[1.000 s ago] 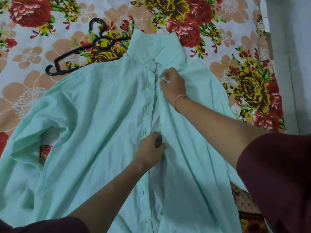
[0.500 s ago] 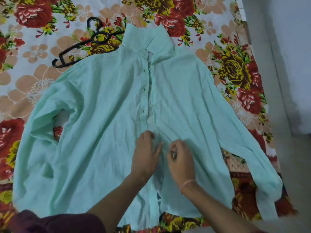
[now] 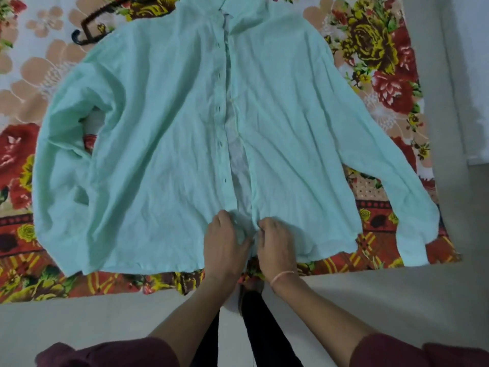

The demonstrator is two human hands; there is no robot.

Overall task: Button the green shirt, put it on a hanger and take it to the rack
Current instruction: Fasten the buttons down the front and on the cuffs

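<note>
Both hands are now working lower, down at the hem. The left hand (image 3: 225, 246) and right hand (image 3: 276, 247) are pinching the front edges of the shirt (image 3: 158, 154), which is lying spread out beyond them.

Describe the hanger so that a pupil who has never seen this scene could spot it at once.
A flowered sheet carries a pale green shirt spread flat. Beyond the shirt's shoulder, at the picture's top left, lies the hanger, partly cut off by the edge. It is the only thin, black thing among bright cloth.
</note>
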